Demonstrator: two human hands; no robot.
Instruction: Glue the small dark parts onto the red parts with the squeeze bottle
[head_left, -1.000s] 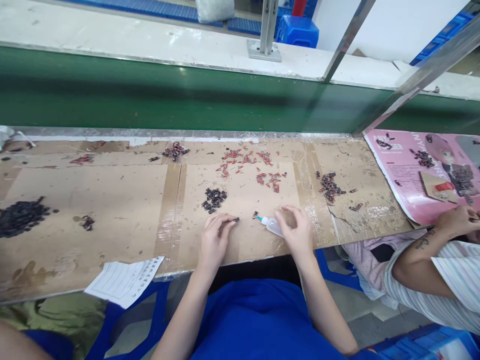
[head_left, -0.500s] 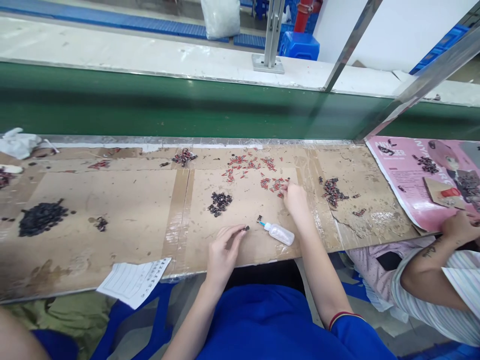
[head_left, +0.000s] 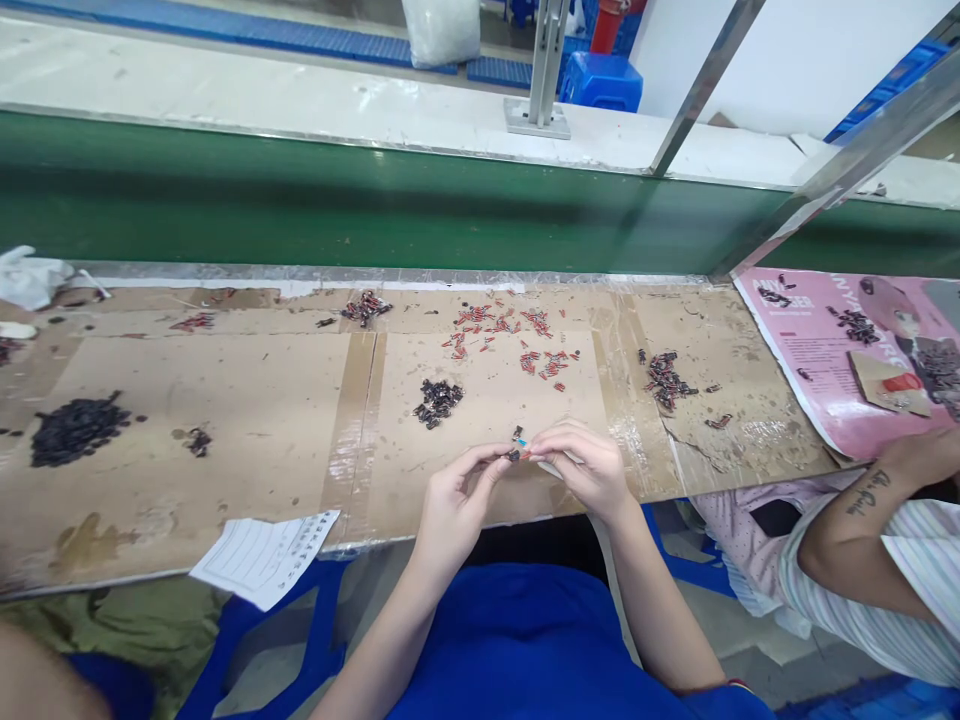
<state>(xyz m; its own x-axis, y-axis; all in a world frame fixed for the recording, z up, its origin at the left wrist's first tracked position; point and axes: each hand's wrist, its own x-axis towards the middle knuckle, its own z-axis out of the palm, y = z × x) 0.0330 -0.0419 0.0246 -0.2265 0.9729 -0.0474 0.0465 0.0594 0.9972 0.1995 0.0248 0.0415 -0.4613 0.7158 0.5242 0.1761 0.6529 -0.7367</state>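
Note:
My left hand (head_left: 463,492) is closed in a pinch on a small black part (head_left: 514,456) above the cardboard near the table's front edge. Close against it, my right hand (head_left: 589,465) pinches a small red piece (head_left: 527,455). Both fingertips nearly meet, and I cannot tell whether the two pieces touch. Under my right hand lies the dropper bottle, mostly hidden, its blue tip (head_left: 523,442) beside another small dark part (head_left: 517,432). Beyond my hands are a pile of black parts (head_left: 438,403) and scattered red pieces (head_left: 555,364).
Cardboard (head_left: 270,400) covers the table. Left lies a larger black heap (head_left: 79,430); a paper sheet (head_left: 266,555) hangs over the front edge. Right are a dark pile (head_left: 667,382), a pink poster (head_left: 802,365) and another person's arm (head_left: 862,520). A green panel (head_left: 337,200) runs behind.
My right hand has come back from the scattered red pieces to my left hand, bringing a red piece. It now covers most of the bottle. My left hand has shifted slightly right.

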